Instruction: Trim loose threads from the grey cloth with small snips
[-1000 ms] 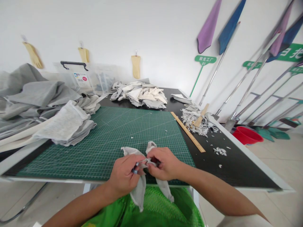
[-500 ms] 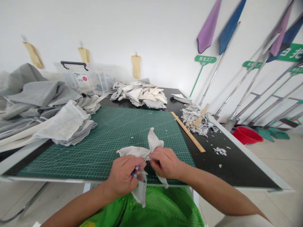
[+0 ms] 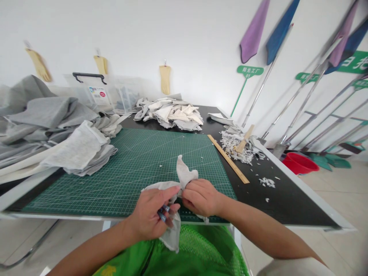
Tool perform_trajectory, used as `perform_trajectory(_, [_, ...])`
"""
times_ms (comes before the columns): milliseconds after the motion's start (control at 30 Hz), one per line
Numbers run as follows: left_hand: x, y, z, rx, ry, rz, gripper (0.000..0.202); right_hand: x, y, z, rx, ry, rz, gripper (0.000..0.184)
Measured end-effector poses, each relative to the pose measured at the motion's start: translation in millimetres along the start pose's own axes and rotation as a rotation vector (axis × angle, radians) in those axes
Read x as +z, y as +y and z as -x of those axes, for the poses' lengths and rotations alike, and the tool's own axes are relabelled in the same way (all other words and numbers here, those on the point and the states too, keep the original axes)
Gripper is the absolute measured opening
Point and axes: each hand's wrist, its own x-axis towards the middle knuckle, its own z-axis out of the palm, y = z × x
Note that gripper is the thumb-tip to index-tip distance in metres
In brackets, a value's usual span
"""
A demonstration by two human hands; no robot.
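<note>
At the middle of the desk's near edge, over the green cutting mat [image 3: 129, 153], the right hand [image 3: 202, 197] has its fingers curled tight around a pale grey cloth [image 3: 185, 172], one corner of which hangs past that edge. The left hand [image 3: 153, 212] closes its lower fingers on a small blue object [image 3: 161, 215], index finger stretched against the cloth; whether it pinches the fabric, I cannot tell. A wooden ruler [image 3: 228, 159] lies towards the desk's right edge.

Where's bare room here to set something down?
Green mat: near-left, between left hand and cloth pile. Black tabletop: near-right corner, in front of white scraps. Crowded: left side, under that pile; right of the ruler, under shreds.
</note>
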Motion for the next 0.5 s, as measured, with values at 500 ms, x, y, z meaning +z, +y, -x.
perform_trajectory(500, [-19.4,11.3,-9.5,-0.260,-0.179,0.026,0.029,3.1,-0.7,-0.8,0.049,0.001,-0.007,0.004])
